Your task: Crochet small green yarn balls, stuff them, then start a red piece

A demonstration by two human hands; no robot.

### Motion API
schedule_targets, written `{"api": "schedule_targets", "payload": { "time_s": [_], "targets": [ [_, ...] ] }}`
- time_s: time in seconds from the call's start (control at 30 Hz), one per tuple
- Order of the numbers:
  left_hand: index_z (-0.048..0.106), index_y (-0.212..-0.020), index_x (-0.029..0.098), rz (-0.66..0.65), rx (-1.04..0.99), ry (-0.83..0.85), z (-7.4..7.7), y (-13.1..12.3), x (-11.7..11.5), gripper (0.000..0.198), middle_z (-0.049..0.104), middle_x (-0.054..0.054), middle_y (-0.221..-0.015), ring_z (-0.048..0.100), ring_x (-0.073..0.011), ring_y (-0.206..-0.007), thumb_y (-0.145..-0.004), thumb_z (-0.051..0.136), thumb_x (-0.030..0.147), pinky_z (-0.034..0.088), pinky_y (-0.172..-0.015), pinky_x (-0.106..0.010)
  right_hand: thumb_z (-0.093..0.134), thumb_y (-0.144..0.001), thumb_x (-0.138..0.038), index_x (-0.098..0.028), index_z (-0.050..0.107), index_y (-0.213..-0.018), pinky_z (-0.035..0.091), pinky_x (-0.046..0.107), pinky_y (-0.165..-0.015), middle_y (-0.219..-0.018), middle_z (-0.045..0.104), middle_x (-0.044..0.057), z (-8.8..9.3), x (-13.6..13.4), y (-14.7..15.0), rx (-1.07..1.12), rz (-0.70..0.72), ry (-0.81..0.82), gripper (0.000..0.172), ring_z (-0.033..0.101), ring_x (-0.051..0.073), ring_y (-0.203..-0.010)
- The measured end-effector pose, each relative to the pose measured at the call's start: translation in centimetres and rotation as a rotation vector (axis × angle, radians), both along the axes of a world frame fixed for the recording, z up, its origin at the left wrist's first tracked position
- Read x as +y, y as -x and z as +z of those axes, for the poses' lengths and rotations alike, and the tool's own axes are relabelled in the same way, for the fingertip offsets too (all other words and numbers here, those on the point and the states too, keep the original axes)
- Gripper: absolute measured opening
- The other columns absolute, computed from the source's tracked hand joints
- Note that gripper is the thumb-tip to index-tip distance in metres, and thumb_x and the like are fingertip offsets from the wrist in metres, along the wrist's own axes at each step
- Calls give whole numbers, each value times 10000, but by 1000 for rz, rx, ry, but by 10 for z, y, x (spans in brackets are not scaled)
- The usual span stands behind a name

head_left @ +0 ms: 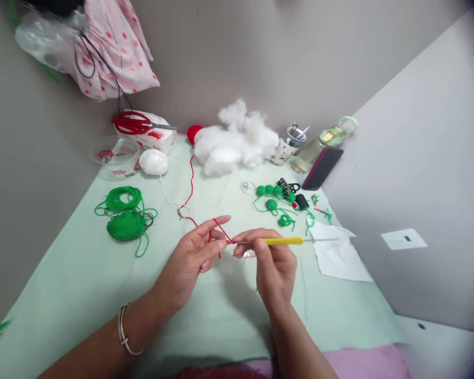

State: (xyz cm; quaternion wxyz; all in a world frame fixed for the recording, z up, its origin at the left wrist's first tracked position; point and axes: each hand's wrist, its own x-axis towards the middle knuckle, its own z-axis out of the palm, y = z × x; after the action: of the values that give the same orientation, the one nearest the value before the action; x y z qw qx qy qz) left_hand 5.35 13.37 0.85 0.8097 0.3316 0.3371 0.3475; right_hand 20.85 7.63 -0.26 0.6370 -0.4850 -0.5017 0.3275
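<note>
My left hand [191, 255] pinches red yarn [223, 229] between thumb and fingers, with a strand running over the raised index finger. Between the fingers of my right hand [274, 263] is a crochet hook with a yellow handle [283, 241], held level. The hook's thin metal shaft points left and meets the red yarn at my left fingertips. From my left hand the strand trails back over the table to a red yarn ball [194, 133], partly hidden by white stuffing [237, 141].
Green yarn [126, 223] and a white yarn ball [154, 161] lie left. Red scissors [136, 123] rest on a tissue pack [158, 138]. To the right are small green crocheted balls [272, 205], a phone [323, 168], a bottle [316, 145], a pen cup [289, 146] and crumpled paper [339, 255].
</note>
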Motion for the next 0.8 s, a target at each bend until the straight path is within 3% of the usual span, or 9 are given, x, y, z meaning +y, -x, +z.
{"api": "schedule_targets", "payload": {
  "time_s": [0.17,0.27,0.33,0.4,0.53,0.7,0.8],
  "targets": [
    [630,-1366,209,60,46,-53,-1,-2,-3,560,571,46,-799,321,-28,-525,-841,811,286,186,-477,-230,543,-970,-67,-269,687,-1233,596,344,-765,-1062,757,86,-7,-3,3,-660,-65,-261,361,724,209,-940],
    [616,-1371,166,28,-28,39,0,-3,-5,610,510,74,-679,264,-31,-499,-819,828,314,170,-467,-218,574,-948,-62,-327,696,-1274,604,352,-779,-1138,740,83,-9,-4,6,-853,-132,-335,438,721,226,-997],
    [647,-1326,140,-36,-103,127,1,-3,-4,560,440,98,-609,204,-27,-479,-820,822,303,161,-463,-208,579,-950,-67,-341,720,-1230,596,346,-767,-1101,733,65,-6,-4,7,-763,-165,-293,418,714,213,-965],
    [685,-1275,133,-73,-153,176,1,-1,-2,480,395,108,-583,161,-23,-474,-830,807,261,159,-459,-200,572,-966,-88,-306,743,-1150,578,339,-736,-998,727,54,-1,-4,7,-530,-170,-227,333,697,195,-886],
    [719,-1234,172,-8,-127,138,2,0,0,399,479,75,-653,174,-14,-472,-844,784,222,158,-456,-203,555,-1007,-180,-256,760,-996,537,329,-639,-864,701,38,4,3,6,-34,-60,-118,219,637,164,-705],
    [734,-1190,218,-2,-46,43,3,-4,-6,362,646,12,-865,239,-12,-484,-832,783,229,160,-456,-228,626,-983,-207,-262,789,-984,553,323,-711,-973,764,54,2,7,8,-45,-14,-51,172,689,200,-909],
    [734,-1200,237,-18,-22,13,1,-4,-7,353,639,19,-854,270,-21,-498,-849,773,244,185,-475,-234,615,-991,-199,-272,784,-1009,555,312,-694,-944,767,37,3,5,9,-51,-26,-16,184,686,175,-822]
  ]
}}
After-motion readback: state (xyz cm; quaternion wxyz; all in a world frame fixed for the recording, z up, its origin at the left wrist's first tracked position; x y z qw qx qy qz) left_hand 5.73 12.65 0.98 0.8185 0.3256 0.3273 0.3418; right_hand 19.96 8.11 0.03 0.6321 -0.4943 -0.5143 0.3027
